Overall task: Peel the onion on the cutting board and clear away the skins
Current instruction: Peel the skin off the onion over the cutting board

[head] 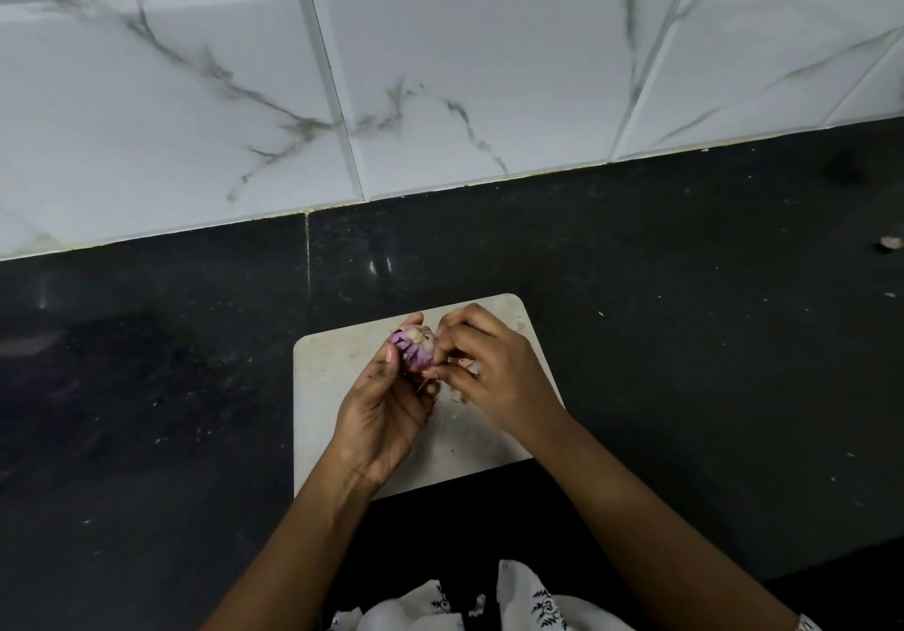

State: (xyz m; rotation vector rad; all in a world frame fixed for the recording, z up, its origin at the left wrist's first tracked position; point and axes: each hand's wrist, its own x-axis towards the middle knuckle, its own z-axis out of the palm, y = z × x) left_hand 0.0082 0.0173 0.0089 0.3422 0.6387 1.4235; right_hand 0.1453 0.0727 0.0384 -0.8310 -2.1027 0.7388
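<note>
A small purple onion [415, 347] is held just above the pale cutting board [337, 376] in the middle of the black counter. My left hand [386, 410] cups the onion from below and the left, fingers curled round it. My right hand [484, 371] meets it from the right, with fingertips pinching at the skin on the onion's right side. A few pale skin scraps [460, 398] lie on the board under my right hand, partly hidden by it.
The board sits on a black stone counter [685, 337] backed by a white marble-look tiled wall [440, 92]. A small scrap [889, 243] lies on the counter at the far right. White patterned clothing [513, 601] shows at the bottom edge.
</note>
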